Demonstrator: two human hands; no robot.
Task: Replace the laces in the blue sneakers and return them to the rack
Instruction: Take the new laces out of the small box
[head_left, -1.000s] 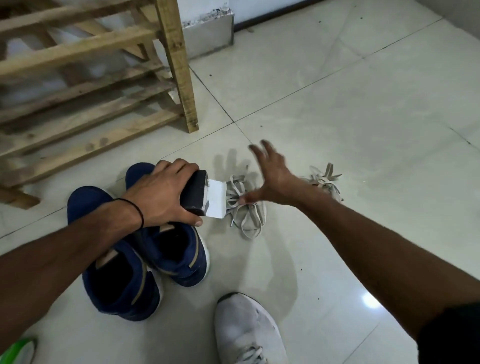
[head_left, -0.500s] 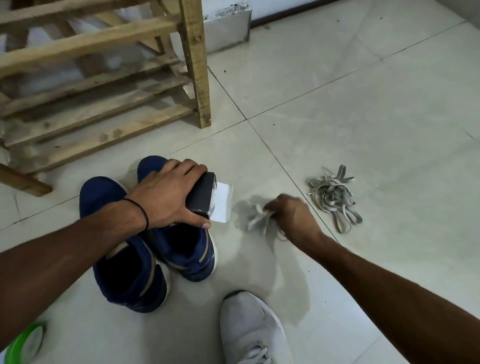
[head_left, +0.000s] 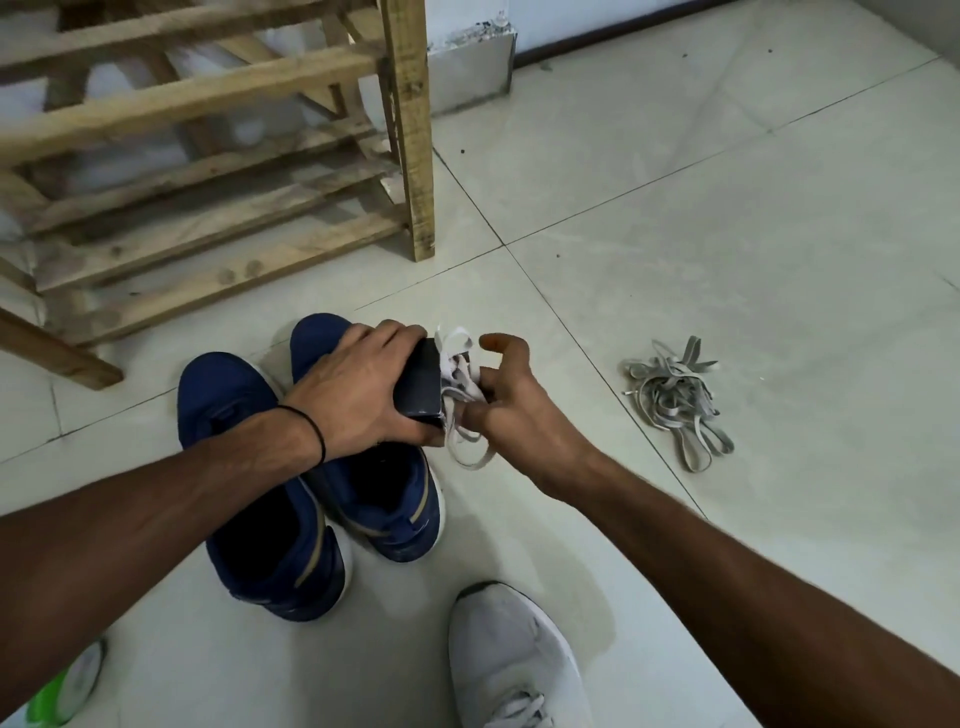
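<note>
My left hand (head_left: 358, 389) grips the box (head_left: 420, 382) over the floor-standing sneakers (head_left: 244, 467) while my right hand (head_left: 519, 410) pinches the laces (head_left: 460, 376) at its mouth; limp and light, they're probably best held near the tips.

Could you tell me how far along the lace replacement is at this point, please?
Done: the blue sneakers look lace-free, and a grey lace pile, likely the old ones, lies apart to their right. In hand: the left hand grips a dark box while the right hand pinches white laces at its open end. Left: threading both sneakers and putting them on the wooden rack.
</note>
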